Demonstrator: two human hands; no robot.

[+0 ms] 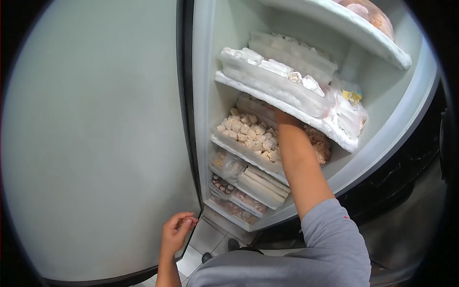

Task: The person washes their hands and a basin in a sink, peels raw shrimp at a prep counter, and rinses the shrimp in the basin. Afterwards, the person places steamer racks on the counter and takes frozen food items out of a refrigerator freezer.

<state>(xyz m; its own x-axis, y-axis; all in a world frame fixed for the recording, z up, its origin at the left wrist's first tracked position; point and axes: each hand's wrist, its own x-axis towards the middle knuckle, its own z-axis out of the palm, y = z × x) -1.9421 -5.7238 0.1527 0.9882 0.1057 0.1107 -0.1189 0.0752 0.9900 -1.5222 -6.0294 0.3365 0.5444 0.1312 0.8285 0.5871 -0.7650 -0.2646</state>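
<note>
My right forearm [297,160] reaches into the upright freezer, under a frosted shelf [287,109]. That shelf hides my right hand and whatever it may touch. Just left of the forearm, a clear plastic tray [248,149] is heaped with pale folded dumplings [248,133]. A bag of brownish food [319,143] lies to the right of the arm. Low beside the edge of the open freezer door [110,143], my left hand [178,230] hangs with loosely bent fingers, and I see nothing in it.
Above the arm, a clear bin [277,82] holds frosty white packages. Rolled white packs [263,186] and bagged food [227,165] fill lower shelves. A top shelf [354,24] carries a bag. Tiled floor [206,234] shows below, and a dark surface [382,191] stands at right.
</note>
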